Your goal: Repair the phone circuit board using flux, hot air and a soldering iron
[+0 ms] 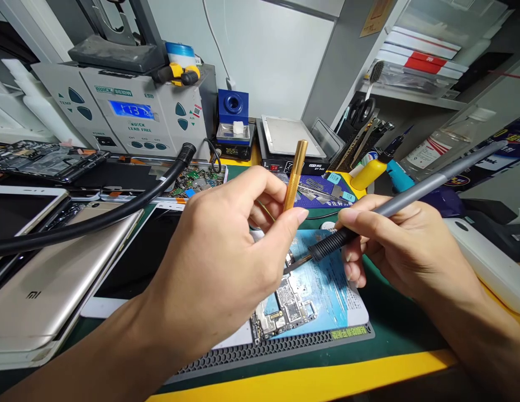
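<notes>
Basically 2 hands point(226, 245) point(397, 245) w/ 1 tool each, L gripping gold rod point(296, 176), R grey pen point(414, 192), nr 1 circuit board point(285, 307).

Brass tool point(296, 173) and grey pen point(423, 187) slant above a circuit board point(290, 301).

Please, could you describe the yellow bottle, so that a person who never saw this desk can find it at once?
Find the shelf at the upper right, then look below it, just beyond the right hand. The yellow bottle is there, left of a clear bottle with a white cap. Unlike that one, it is solid yellow and ends in a black, pointed nozzle.
</notes>
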`<state>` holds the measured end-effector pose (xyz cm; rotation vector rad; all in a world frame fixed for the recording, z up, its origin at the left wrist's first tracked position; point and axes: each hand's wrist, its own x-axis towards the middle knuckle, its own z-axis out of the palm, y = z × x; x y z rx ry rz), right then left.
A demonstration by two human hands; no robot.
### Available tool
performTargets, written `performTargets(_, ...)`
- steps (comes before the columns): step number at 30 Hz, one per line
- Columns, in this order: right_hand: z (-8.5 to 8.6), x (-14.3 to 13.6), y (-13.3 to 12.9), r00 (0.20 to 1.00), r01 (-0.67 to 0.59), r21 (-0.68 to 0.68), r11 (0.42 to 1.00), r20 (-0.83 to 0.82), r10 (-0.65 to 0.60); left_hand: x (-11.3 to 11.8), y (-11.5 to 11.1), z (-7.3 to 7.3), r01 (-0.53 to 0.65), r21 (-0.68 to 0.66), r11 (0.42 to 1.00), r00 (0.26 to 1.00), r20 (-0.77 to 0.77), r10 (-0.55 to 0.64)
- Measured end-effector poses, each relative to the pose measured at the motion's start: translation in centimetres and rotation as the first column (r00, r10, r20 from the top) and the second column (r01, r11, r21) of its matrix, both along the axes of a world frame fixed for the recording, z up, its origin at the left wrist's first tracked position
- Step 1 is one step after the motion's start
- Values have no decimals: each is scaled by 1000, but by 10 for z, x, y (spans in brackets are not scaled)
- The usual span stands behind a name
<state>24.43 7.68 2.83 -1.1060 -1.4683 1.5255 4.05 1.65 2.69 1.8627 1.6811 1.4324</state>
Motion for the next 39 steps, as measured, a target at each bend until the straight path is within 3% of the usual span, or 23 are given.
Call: performTargets(39, -3, 0, 0, 1000, -21, -6, 1000, -4, 21, -1, -2, 1, 5, -10, 1000, 1000, -13, -5)
